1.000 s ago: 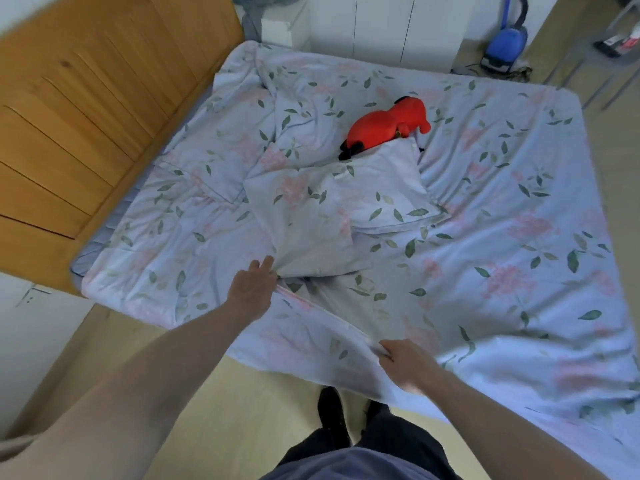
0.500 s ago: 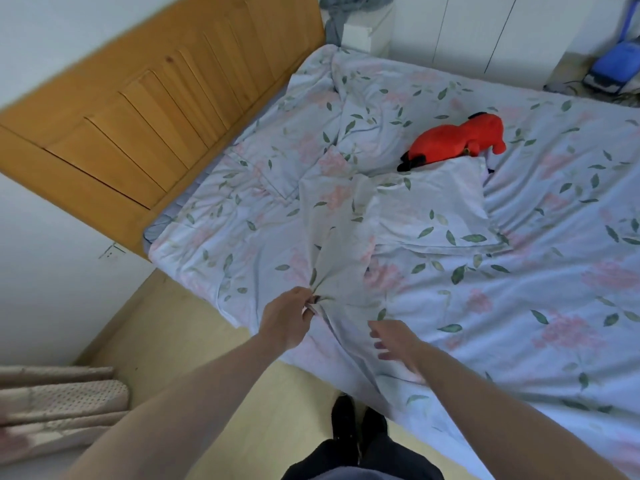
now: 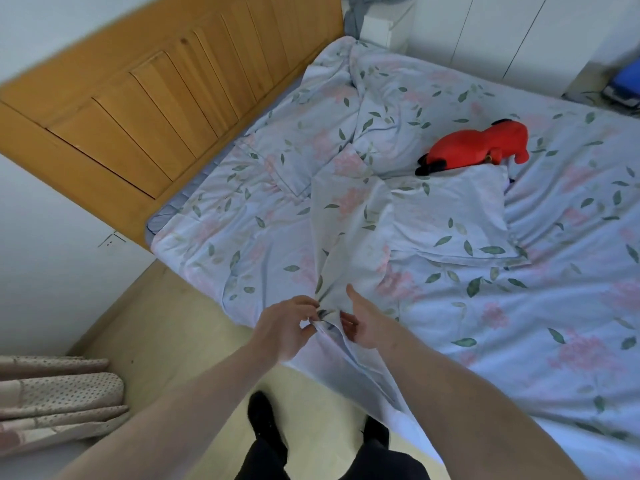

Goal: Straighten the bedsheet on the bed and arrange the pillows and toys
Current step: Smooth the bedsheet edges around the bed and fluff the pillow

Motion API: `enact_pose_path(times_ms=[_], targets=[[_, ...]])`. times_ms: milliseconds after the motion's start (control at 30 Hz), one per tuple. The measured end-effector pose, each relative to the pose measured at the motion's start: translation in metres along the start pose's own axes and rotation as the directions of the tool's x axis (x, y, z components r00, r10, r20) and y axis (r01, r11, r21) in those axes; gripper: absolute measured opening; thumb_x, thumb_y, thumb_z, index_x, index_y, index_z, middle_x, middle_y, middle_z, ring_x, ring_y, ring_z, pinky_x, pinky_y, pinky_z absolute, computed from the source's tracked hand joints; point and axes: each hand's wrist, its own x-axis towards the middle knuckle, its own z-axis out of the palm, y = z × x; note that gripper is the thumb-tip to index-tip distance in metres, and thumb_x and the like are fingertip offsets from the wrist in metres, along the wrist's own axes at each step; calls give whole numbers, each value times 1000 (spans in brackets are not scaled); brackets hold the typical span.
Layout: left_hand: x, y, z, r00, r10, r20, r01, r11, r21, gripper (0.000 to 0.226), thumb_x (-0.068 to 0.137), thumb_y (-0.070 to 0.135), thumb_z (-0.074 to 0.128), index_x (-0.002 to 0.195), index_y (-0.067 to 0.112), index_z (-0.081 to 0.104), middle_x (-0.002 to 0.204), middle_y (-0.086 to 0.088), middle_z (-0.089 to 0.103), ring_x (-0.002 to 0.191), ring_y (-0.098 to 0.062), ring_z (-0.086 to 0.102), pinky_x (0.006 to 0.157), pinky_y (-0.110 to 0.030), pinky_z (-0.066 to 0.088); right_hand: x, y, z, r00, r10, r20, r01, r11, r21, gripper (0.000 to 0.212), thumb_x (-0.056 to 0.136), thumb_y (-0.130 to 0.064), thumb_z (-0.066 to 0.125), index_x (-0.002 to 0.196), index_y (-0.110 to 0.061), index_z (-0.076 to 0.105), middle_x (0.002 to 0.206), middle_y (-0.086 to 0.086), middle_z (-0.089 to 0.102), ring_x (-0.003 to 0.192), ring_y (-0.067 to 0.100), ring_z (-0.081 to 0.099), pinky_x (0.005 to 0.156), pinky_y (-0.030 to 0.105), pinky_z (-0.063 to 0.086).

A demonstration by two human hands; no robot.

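Step in hand, straightening: my left hand (image 3: 284, 327) pinches a gathered fold of the bedsheet (image 3: 349, 258) at the bed's near edge; my right hand (image 3: 363, 320) hovers open beside it, holding nothing; pillow (image 3: 450, 216) and red toy (image 3: 485, 147) lie mid-bed; next, grip with both hands and pull the fold flat.

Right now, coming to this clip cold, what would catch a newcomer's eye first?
The bright red plush toy stands out, lying mid-bed against the pale floral bedsheet, partly on a matching floral pillow. At the near edge, the left hand pinches a bunched fold of sheet while the right hand is open beside it. The orange wooden headboard fills the upper left.
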Motion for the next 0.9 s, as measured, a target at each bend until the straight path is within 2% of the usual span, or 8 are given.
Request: enact_pose_path(times_ms=[67, 167, 333, 467, 567, 667, 767, 900], targets=[[0, -9, -4, 999, 42, 11, -42, 999, -12, 6, 87, 31, 76, 92, 28, 78, 119, 24, 66, 90, -6, 66, 80, -23, 50, 16, -4, 10, 996, -49, -80, 49, 999, 1, 45, 97, -42, 64, 113, 0, 64, 80, 13, 66, 62, 23, 64, 54, 29, 53], [1, -37, -12, 992, 99, 80, -100, 995, 5, 7, 87, 34, 74, 91, 29, 77, 122, 23, 64, 88, -9, 65, 74, -19, 38, 40, -6, 39, 966, -104, -235, 94, 994, -53, 14, 86, -12, 68, 92, -5, 58, 63, 9, 50, 52, 21, 52, 51, 29, 45], [-3, -109, -38, 967, 150, 207, -151, 988, -11, 16, 91, 29, 65, 106, 34, 67, 131, 24, 52, 82, -10, 64, 75, -26, 46, 56, -14, 109, 943, -248, -221, 266, 962, 55, 31, 45, -3, 58, 69, -16, 44, 66, 6, 37, 54, 21, 40, 54, 30, 40], [-5, -172, -78, 981, 22, 192, 7, 989, -147, 31, 91, 20, 61, 113, 40, 59, 121, 26, 52, 82, -2, 62, 78, -23, 50, 26, -11, 166, 889, -411, -203, 395, 911, -117, 17, 55, 1, 47, 65, -13, 49, 56, 3, 42, 52, 18, 40, 48, 22, 35], [6, -216, -114, 970, -143, 198, 186, 959, -216, 24, 90, 19, 63, 101, 41, 63, 106, 23, 59, 76, -2, 63, 72, -22, 51, 17, -5, 194, 833, -541, -118, 464, 799, -382, 40, 56, -5, 51, 93, -15, 58, 77, 2, 51, 71, 19, 45, 64, 30, 38], [24, -253, -141, 934, -281, 220, 342, 882, -326, 16, 90, 22, 68, 96, 37, 68, 98, 15, 69, 76, -6, 68, 73, -30, 58, 29, -10, 218, 826, -560, -55, 464, 733, -498, 58, 74, 3, 59, 125, -22, 59, 110, -8, 63, 96, 15, 58, 78, 28, 47], [44, -270, -158, 907, -357, 225, 422, 780, -462, 3, 95, 26, 67, 97, 27, 70, 101, 5, 72, 79, -14, 72, 70, -35, 61, 39, -16, 243, 851, -524, 24, 442, 690, -573, 46, 77, 12, 57, 112, -17, 67, 101, -5, 66, 91, 14, 59, 68, 21, 45], [75, -268, -177, 845, -419, 332, 531, 594, -604, 24, 97, 35, 63, 111, 15, 67, 109, -5, 71, 92, -22, 72, 69, -33, 61, 46, -23, 270, 896, -429, 112, 393, 651, -649, 38, 75, 17, 55, 90, -14, 70, 93, -5, 67, 91, 8, 61, 64, 12, 44]])
